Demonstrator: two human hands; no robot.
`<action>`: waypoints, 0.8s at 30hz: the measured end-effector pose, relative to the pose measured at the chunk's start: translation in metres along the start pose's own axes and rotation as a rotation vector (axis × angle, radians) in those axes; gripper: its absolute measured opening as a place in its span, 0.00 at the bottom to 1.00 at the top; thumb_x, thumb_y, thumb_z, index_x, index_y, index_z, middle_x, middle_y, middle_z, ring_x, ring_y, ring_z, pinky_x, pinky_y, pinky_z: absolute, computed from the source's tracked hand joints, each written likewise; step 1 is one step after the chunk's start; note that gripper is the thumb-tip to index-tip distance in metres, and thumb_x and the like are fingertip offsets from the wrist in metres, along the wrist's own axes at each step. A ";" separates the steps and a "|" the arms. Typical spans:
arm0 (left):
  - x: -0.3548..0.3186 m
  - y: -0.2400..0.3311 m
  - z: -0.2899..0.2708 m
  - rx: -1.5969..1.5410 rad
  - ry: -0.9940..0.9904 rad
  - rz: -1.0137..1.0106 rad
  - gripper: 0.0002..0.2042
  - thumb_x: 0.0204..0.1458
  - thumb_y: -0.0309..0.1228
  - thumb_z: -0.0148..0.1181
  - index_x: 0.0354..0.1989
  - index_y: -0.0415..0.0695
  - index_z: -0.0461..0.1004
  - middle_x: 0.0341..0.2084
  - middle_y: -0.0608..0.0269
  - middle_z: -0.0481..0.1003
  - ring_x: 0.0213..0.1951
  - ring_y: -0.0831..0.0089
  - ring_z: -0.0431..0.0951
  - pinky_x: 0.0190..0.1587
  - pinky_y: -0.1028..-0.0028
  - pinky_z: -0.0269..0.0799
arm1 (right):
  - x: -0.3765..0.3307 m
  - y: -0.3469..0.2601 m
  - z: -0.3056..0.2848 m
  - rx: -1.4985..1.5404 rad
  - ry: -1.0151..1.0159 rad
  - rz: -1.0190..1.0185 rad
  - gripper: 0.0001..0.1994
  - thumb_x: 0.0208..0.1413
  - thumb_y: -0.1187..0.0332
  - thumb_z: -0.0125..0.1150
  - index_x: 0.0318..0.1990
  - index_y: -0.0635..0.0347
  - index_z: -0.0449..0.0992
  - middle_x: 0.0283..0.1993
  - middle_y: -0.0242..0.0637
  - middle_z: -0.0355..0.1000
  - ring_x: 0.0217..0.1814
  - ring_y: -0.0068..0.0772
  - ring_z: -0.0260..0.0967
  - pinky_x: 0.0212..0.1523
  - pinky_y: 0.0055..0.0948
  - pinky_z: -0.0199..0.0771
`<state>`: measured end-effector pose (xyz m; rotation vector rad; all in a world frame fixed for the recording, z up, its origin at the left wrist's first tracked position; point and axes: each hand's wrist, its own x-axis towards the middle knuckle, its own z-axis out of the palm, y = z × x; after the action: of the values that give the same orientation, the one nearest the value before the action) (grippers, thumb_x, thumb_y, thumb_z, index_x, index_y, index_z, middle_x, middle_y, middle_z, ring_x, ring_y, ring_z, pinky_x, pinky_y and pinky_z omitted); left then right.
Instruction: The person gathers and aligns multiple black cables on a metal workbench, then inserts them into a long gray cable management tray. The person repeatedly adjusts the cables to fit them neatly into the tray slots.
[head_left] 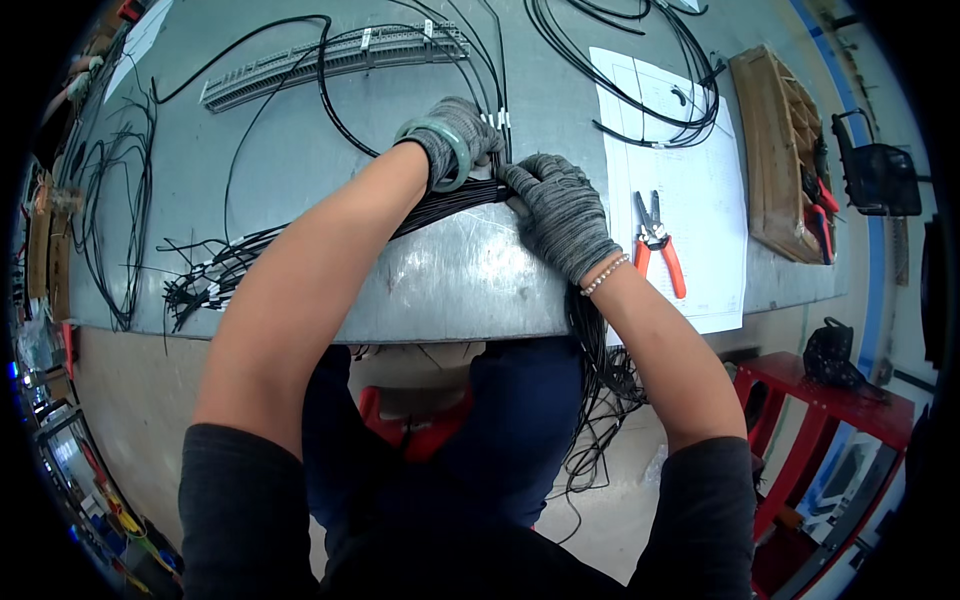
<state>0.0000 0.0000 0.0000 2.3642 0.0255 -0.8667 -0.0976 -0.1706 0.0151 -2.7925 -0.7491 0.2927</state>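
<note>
1. A white printed paper sheet [690, 190] lies on the grey table [300, 170] toward its right edge, reaching the near edge; long and rectangular, faintly lined.
2. Small white label tags [497, 120] sit on black cables near the table's middle; more white tags [213, 290] mark cable ends by the near left edge.

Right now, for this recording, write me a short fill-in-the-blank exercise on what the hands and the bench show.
1. Both hands wear grey knitted ____.
2. The left hand and the right hand press on a bundle of ____ wires.
3. The pliers on the paper sheet have ____ handles.
4. The wooden tray lies to the person's ____.

Missing words: gloves; black; red; right
</note>
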 end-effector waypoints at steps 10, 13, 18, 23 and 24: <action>-0.025 -0.007 0.001 -0.068 0.067 0.120 0.10 0.50 0.32 0.64 0.38 0.40 0.76 0.26 0.60 0.78 0.26 0.73 0.77 0.29 0.71 0.74 | -0.004 0.004 0.008 0.015 0.061 0.009 0.22 0.52 0.66 0.60 0.56 0.47 0.70 0.52 0.37 0.68 0.61 0.46 0.61 0.67 0.43 0.54; -0.062 -0.023 -0.014 0.285 0.155 0.384 0.10 0.49 0.31 0.62 0.40 0.44 0.77 0.32 0.61 0.78 0.35 0.65 0.78 0.42 0.69 0.74 | -0.001 0.001 0.008 0.062 0.094 -0.001 0.21 0.52 0.66 0.61 0.55 0.47 0.71 0.52 0.38 0.68 0.61 0.47 0.61 0.66 0.43 0.54; -0.065 -0.009 -0.022 0.615 0.050 0.522 0.09 0.45 0.33 0.64 0.34 0.45 0.76 0.38 0.60 0.75 0.42 0.59 0.75 0.45 0.66 0.72 | 0.000 0.002 0.010 0.085 0.123 -0.021 0.20 0.52 0.67 0.61 0.54 0.48 0.72 0.52 0.38 0.68 0.61 0.47 0.61 0.67 0.44 0.53; -0.057 -0.021 -0.014 0.744 0.137 0.687 0.09 0.47 0.30 0.59 0.37 0.46 0.75 0.34 0.59 0.73 0.40 0.58 0.75 0.43 0.64 0.72 | 0.000 0.000 0.009 0.083 0.120 -0.033 0.20 0.52 0.66 0.61 0.54 0.48 0.72 0.51 0.38 0.68 0.60 0.48 0.61 0.67 0.45 0.53; -0.060 -0.015 -0.016 0.692 0.062 0.615 0.10 0.48 0.28 0.57 0.39 0.45 0.74 0.37 0.59 0.73 0.42 0.57 0.75 0.44 0.64 0.72 | 0.000 0.001 0.010 0.076 0.128 -0.036 0.20 0.52 0.66 0.61 0.54 0.48 0.72 0.51 0.38 0.68 0.60 0.48 0.61 0.67 0.45 0.53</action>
<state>-0.0417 0.0322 0.0368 2.7453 -1.0713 -0.5362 -0.0997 -0.1701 0.0055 -2.6936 -0.7406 0.1310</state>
